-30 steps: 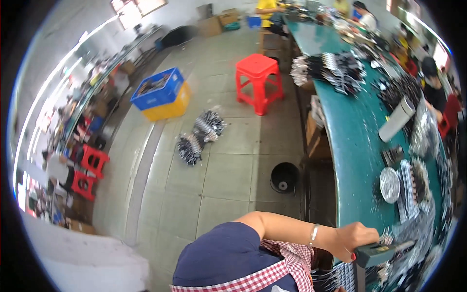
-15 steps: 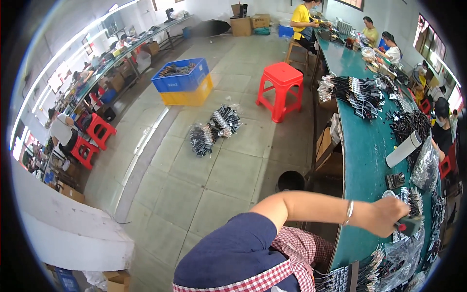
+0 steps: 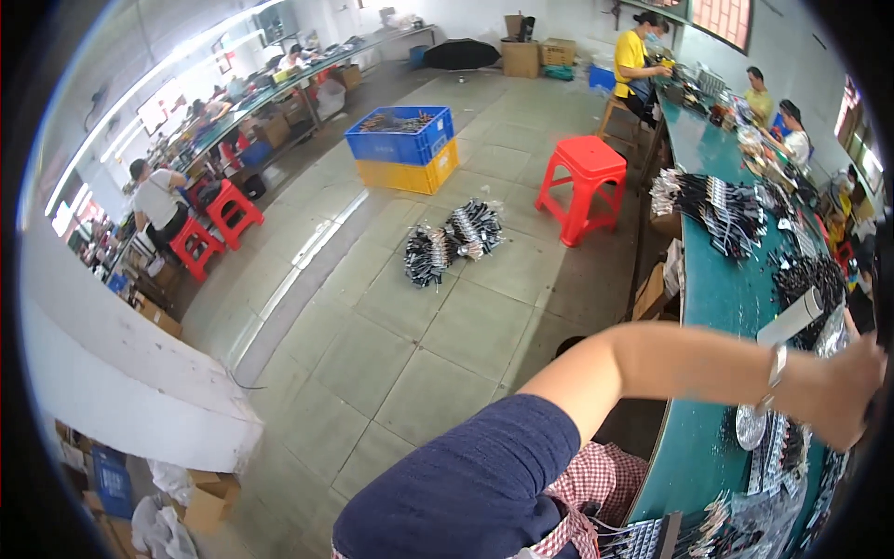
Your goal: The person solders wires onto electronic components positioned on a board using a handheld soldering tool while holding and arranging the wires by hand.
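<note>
Grey-green tiled floor point(image 3: 391, 335) fills the middle of the workshop, with a blue crate point(image 3: 396, 144) stacked on a yellow crate point(image 3: 410, 174) between eleven and twelve o'clock, and two bundles of black-and-silver parts point(image 3: 428, 256) lying near the centre of the view. One red stool point(image 3: 582, 158) stands at two o'clock; a pair of red stools point(image 3: 197, 247) is at about half past nine, beside a person in a white top point(image 3: 158, 197). At half past one, a person in yellow point(image 3: 633, 61) sits by the far end of a long green worktop point(image 3: 717, 279), which runs down the right side to five o'clock. Between two and three, a heap of cables point(image 3: 717, 212) lies across it. The left arm stretches over the worktop, and the left hand point(image 3: 843, 387) is out at half past three, wearing a metal bracelet point(image 3: 777, 373) at the wrist. Its fingers look curled, but blur and the dark rim hide how closed they are and whether they hold anything. Around that hand, a white cylinder point(image 3: 790, 317) lies towards its eleven o'clock, clear plastic point(image 3: 832, 334) at twelve, and a round pale dish point(image 3: 751, 429) near eight. The right hand is out of view, so its state cannot be told.
</note>
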